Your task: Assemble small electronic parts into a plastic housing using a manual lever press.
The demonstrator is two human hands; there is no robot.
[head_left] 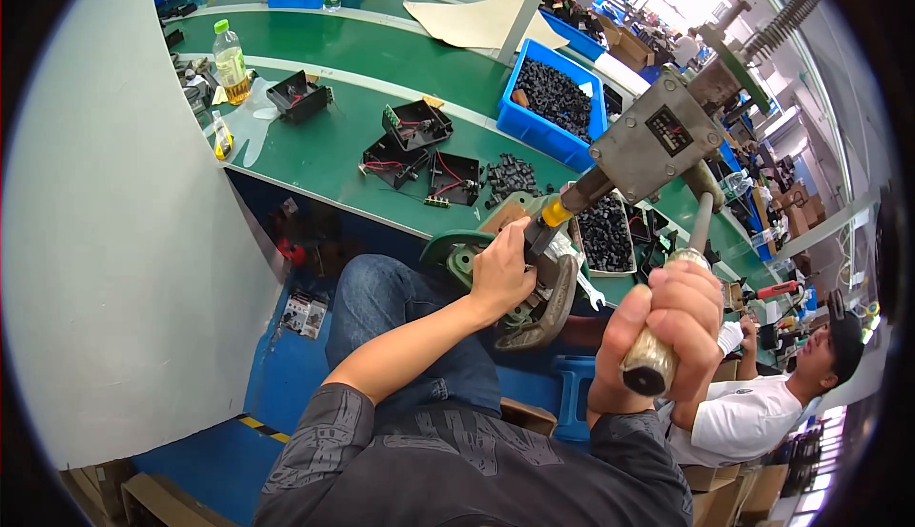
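Gripping lever (702, 224): right hand (681, 322) | left hand (502, 274): curled, hold unclear | press head (658, 136): beyond both hands

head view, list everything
press: 1, grey and green, right of centre
lever handle: 1, cream, below press
workbench: 1 nearest, green, centre
open housings: 4, black, left of press
bin: 1 nearest, blue, behind press
tray: 1, white, beside press
small parts: many, black, bin, tray, workbench
green-capped bottle: 1, clear, upper left
wrench: 1, silver, by press
coworker: 1, white shirt, right
background clutter: uncountable, mixed, top
left hand: 1, bare, at press
right hand: 1, bare, gripping handle
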